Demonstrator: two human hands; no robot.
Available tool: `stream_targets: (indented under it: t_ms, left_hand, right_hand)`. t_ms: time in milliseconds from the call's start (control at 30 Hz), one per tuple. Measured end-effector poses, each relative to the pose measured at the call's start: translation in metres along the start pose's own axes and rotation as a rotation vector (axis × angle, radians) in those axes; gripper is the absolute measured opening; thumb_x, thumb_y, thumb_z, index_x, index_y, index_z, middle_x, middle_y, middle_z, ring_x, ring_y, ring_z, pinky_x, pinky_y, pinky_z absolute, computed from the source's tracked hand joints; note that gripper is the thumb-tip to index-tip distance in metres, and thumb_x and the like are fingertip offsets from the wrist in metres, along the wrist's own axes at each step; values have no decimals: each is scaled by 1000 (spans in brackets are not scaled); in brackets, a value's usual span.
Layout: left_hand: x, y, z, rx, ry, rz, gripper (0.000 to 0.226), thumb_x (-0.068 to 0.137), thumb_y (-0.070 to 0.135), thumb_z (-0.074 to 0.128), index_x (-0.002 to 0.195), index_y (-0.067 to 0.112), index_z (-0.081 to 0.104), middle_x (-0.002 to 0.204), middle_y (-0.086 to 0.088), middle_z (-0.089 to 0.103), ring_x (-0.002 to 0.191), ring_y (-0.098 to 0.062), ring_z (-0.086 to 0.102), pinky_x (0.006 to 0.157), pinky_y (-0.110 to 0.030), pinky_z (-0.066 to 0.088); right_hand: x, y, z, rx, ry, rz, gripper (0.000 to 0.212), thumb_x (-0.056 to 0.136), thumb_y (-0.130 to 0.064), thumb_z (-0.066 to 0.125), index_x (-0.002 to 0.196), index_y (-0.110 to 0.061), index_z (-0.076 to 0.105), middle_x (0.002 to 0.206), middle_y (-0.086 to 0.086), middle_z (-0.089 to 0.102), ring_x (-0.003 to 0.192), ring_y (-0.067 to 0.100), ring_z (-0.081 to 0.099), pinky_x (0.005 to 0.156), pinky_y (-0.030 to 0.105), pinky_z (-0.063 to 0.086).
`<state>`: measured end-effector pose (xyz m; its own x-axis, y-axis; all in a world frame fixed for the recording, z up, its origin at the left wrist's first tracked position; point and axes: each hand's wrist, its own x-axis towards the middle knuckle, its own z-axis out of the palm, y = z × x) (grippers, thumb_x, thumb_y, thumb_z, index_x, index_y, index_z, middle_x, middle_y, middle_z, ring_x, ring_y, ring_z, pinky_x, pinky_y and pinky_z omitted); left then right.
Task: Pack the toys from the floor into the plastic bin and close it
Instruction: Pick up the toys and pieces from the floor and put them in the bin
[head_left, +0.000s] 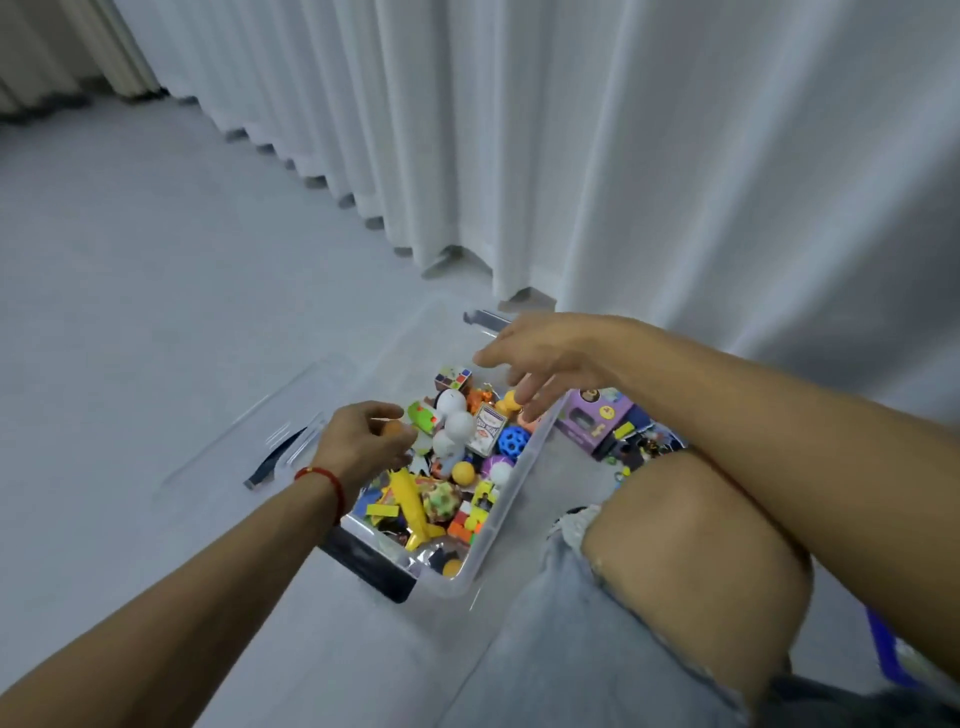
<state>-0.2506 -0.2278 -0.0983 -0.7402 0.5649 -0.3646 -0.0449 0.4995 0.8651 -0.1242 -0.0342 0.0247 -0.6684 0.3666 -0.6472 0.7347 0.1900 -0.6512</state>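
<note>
We see the clear plastic bin on the grey floor, open and heaped with toys, its lid lying flat just to its left. Our left hand hovers over the bin's left edge, fingers curled, pinching a small orange ball at the fingertips. Our right hand hangs over the far end with fingers loosely spread, holding nothing, while a purple box and other toys lie on the floor beside the bin's right wall
</note>
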Motion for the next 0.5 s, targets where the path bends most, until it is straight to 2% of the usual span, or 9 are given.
stream_targets:
  t_ms: [100,200,267,367,433,500]
  left_hand:
    - [-2,-7,-1,103,-34,-47,23,82,5,77,103,2,70,95,-20,71,65,-26,73,61,-29,60]
    - [-8,-16,2,205,-74,-48,17,82,7,77,98,2,72,85,-16,74,63,-26,74,62,-31,61]
    - [-12,-21,9,285,-67,-37,11,84,8,75,94,5,73,80,-12,74,60,-22,74,61,-30,61]
    - [-15,-29,20,433,-77,6,4,85,11,73,89,10,74,78,-6,73,57,-13,72,55,-19,57]
    - [-15,-34,26,506,-148,-36,22,85,19,75,105,11,72,92,-7,72,69,-13,72,62,-20,58]
    - [-17,-35,31,621,-218,-91,44,85,29,75,124,13,63,114,-8,66,97,-21,68,83,-26,56]
  right_hand:
    - [0,17,-14,-79,52,-5,47,96,-40,60,132,-11,53,117,13,61,101,27,69,83,47,61]
    - [-4,37,-22,-149,141,-35,32,93,-38,60,115,-15,63,111,14,66,97,29,71,88,54,58]
    - [-9,47,-23,-219,165,-61,20,93,-36,59,105,-22,66,108,16,69,94,31,72,86,53,59]
    - [-16,54,-23,-268,138,-96,17,92,-38,59,102,-27,68,102,12,71,89,29,74,87,51,59]
    - [-20,53,-23,-243,117,-141,17,94,-34,56,104,-26,68,102,9,71,88,25,73,85,46,60]
    - [-24,52,-22,-223,107,-191,17,95,-30,56,106,-24,67,102,6,70,88,21,72,80,41,62]
